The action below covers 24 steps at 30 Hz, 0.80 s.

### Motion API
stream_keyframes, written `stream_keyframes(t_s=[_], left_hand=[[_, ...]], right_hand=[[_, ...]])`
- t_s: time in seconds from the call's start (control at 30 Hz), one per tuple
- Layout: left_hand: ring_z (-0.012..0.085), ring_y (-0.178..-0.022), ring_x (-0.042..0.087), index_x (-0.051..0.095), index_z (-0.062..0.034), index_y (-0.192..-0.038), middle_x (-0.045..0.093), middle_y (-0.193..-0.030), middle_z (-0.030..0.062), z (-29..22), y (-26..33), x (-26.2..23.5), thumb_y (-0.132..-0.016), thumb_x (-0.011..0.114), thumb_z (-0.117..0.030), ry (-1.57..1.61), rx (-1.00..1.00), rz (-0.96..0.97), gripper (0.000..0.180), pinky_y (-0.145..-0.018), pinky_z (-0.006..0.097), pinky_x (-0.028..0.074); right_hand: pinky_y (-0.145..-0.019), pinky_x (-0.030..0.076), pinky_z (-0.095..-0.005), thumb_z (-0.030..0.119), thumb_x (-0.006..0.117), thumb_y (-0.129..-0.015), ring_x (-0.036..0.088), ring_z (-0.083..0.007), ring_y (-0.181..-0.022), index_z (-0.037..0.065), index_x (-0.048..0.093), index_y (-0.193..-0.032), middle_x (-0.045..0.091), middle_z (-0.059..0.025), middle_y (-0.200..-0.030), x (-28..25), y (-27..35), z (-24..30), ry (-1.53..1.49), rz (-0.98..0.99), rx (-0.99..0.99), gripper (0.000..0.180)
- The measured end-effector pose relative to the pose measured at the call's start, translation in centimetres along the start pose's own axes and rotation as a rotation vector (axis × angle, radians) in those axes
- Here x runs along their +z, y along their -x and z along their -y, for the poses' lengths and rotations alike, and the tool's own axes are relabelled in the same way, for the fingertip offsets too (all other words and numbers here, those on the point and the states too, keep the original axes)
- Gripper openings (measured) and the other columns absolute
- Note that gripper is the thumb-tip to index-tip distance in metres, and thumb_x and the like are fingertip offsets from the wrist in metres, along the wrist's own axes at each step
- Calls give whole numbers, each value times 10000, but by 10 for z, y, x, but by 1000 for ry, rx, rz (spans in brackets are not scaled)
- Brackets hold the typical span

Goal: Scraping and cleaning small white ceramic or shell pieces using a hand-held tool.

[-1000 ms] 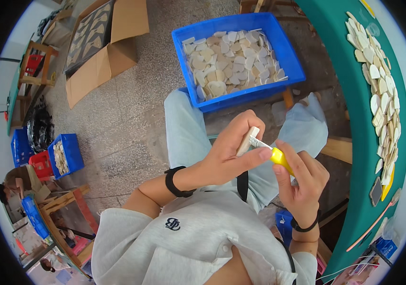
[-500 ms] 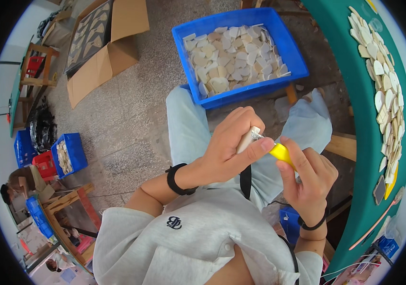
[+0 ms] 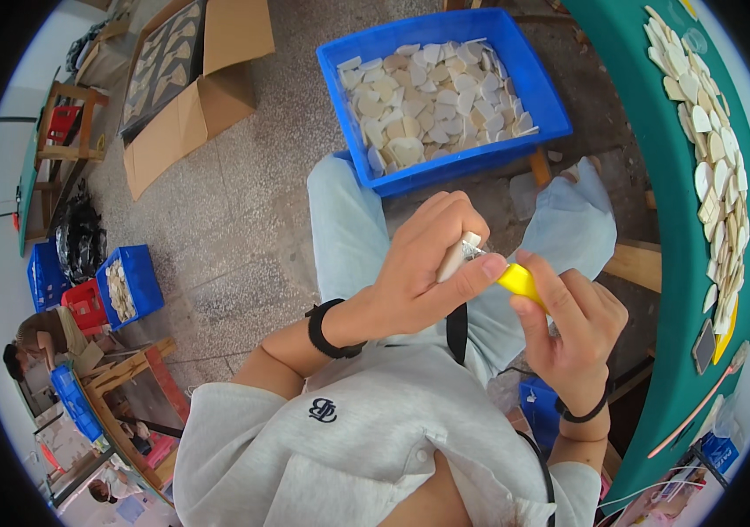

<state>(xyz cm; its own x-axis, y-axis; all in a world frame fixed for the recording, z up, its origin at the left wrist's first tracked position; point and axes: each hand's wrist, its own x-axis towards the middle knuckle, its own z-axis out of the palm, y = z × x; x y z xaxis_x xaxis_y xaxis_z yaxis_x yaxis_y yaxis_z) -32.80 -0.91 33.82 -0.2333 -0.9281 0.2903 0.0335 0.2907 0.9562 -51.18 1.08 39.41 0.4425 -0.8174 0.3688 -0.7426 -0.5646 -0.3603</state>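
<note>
My one view comes from a fisheye camera worn on the head, the left of a side-by-side pair, aimed steeply down over the wearer's chest and lap. It sits close: the left hand and right hand meet near the picture's centre, forearms rising from the lower edge. Farther off I see the blue plastic crate of pale flat pieces on the speckled floor, and the green-topped table curving down the right rim. Straight edges bow toward the dark circular border. No second view shares this scene.
</note>
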Motion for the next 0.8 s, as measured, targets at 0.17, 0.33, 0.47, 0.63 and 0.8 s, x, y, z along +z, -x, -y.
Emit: stream_keyframes(t_s=[0.17,0.33,0.47,0.63,0.8], left_hand=[[197,-610,361,491,-43,-768,416,-676,59,2,-1,-1,-827,626,-206,-45,95,-18,220,-551,308,287],[200,-588,361,498,-36,-744,421,-653,64,2,0,-1,-821,638,-208,-76,92,-36,234,-535,310,286],[141,-634,375,472,-46,-779,446,-709,51,1,3,-4,-848,571,-155,-108,47,17,163,-580,272,300],[129,-623,349,463,-65,-750,420,-715,23,1,3,0,-881,552,-320,19,-179,26,300,-572,258,288],[119,-625,313,412,-102,-696,395,-706,24,-2,-2,-1,-901,356,-513,438,-303,38,463,-577,240,266]], right_hand=[[-384,298,-264,247,701,-751,405,-137,-415,89,649,-1036,438,2,-563,1,0,2,-13,-15,-8,330],[-384,291,-259,248,705,-747,400,-129,-415,82,647,-1046,435,5,-563,1,1,2,20,-19,-22,347],[-388,287,-253,245,709,-745,405,-123,-426,79,642,-1061,444,6,-574,4,3,2,77,-39,-28,364],[-399,309,-262,215,694,-770,423,-134,-440,70,634,-1074,452,-10,-585,9,2,0,88,-46,7,343],[-449,358,-251,104,644,-812,458,-155,-481,-4,618,-1057,512,-76,-629,11,-2,-7,-246,-232,200,270]])
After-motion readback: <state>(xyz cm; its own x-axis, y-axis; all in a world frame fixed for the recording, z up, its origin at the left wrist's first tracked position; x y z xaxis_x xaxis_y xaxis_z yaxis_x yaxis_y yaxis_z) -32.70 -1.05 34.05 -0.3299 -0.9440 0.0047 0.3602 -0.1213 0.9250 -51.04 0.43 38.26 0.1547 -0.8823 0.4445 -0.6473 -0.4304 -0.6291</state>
